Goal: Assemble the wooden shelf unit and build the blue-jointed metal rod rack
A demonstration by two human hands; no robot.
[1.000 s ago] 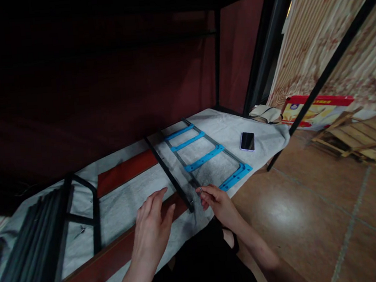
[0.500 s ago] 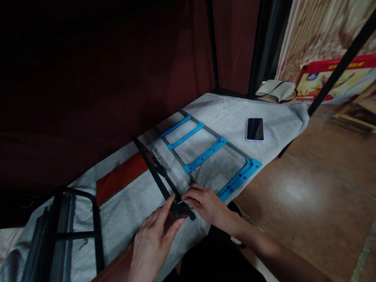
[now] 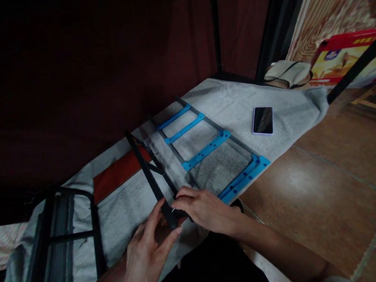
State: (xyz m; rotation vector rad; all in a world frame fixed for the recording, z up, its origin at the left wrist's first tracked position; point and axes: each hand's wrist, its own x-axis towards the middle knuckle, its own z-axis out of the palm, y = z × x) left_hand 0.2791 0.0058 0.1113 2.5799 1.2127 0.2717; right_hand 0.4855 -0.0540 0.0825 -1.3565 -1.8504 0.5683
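The fingertips of the right hand (image 3: 210, 209) are drawn together, apparently pinching a small bright pin (image 3: 173, 209) against the near end of a black frame (image 3: 148, 175); its far end is too small to make out. The left thumb and forefinger stand apart with that end between them, which looks like a brace against the pin's push, while the other fingers of the left hand (image 3: 145, 254) are partly hidden. The frame lies between the hands and slants away from the body, tilted with one long bar raised, probably to give both hands access to its side. Just beyond, the blue-barred rack (image 3: 208, 150) lies flat, and the phone (image 3: 262, 120) rests well apart from the work. Leftward are a red-brown board (image 3: 118, 173) and a black end piece (image 3: 73, 236). The grey cloth (image 3: 291, 114) beneath probably guards their finish from scratches.
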